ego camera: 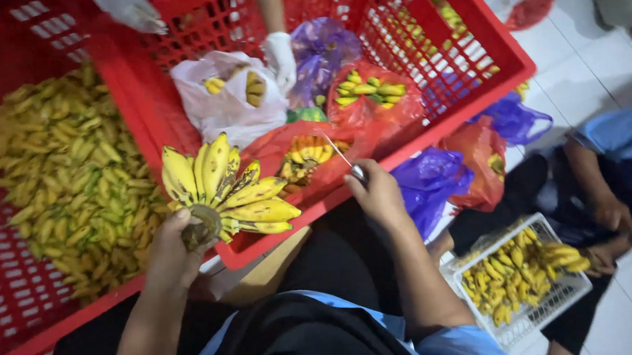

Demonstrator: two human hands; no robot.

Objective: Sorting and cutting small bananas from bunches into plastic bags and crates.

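Observation:
My left hand (174, 249) grips the cut stem of a bunch of yellow bananas (223, 188), holding it up over the edge of a red crate. My right hand (378, 194) is closed around the handle of a thin knife (340, 154), whose blade points up and left toward a banana bunch in a red plastic bag (310, 156). Both hands are apart from each other.
A tilted red crate (478, 35) holds bagged banana bunches in white, purple and red bags; another person's gloved hand (280, 55) reaches in. Loose bananas (67, 174) fill a red crate at left. A white basket (521, 275) of bananas sits at right beside a seated person.

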